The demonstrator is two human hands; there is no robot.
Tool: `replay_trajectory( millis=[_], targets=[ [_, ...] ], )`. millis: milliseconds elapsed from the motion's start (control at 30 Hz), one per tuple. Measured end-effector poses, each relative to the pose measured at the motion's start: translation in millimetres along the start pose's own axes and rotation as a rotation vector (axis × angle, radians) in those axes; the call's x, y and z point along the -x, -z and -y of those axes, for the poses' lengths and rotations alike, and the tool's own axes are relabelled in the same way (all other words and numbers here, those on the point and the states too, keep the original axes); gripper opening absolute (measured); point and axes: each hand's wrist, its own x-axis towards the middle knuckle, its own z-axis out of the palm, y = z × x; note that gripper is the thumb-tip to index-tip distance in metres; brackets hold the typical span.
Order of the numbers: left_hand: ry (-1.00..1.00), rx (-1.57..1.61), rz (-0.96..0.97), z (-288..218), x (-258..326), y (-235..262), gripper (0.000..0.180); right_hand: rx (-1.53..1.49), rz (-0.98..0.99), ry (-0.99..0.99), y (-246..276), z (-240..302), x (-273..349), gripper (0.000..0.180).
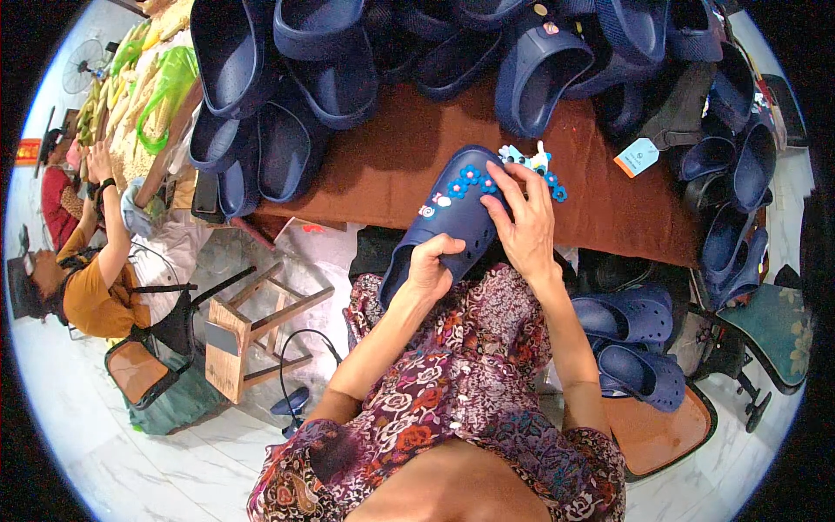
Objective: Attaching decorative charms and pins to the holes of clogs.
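Observation:
A navy clog (pixel 465 217) is held tilted over my lap at the table's front edge, toe pointing away. My left hand (pixel 432 268) grips it near the heel, thumb lying over the upper. Blue flower charms (pixel 470 174) with pink centres run across the toe, and small white charms (pixel 426 211) sit along its left side. The thumb and fingertips of my right hand (pixel 529 222) close around a blue flower charm (pixel 489 184) at the toe's right side. Just beyond that hand, loose charms (pixel 526 160) in blue, white and yellow lie on the brown cloth (pixel 383 157).
Many navy clogs (pixel 322 52) crowd the table's far side. A tag (pixel 637 157) hangs at the right. Two clogs (pixel 639 374) rest by an orange-seated chair (pixel 670 431) on my right. A wooden stool (pixel 228 361) stands left, near a seated person in an orange top (pixel 109 296).

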Motion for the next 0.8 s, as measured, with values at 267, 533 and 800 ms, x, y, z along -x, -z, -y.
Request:
replay_trajectory(
  millis=[267, 533, 800],
  targets=[
    [-0.005, 0.013, 0.029, -4, -4, 0, 0.046, -0.063, -0.062, -0.035, -4, 1, -2, 0.032],
    [0.022, -0.025, -0.028, -8, -6, -3, 0.047, -0.205, -0.068, -0.17, -8, 3, -1, 0.026],
    [0.004, -0.016, 0.0, -10, -5, -10, 0.056, -0.226, -0.096, -0.158, -12, 5, -1, 0.022]
  ],
)
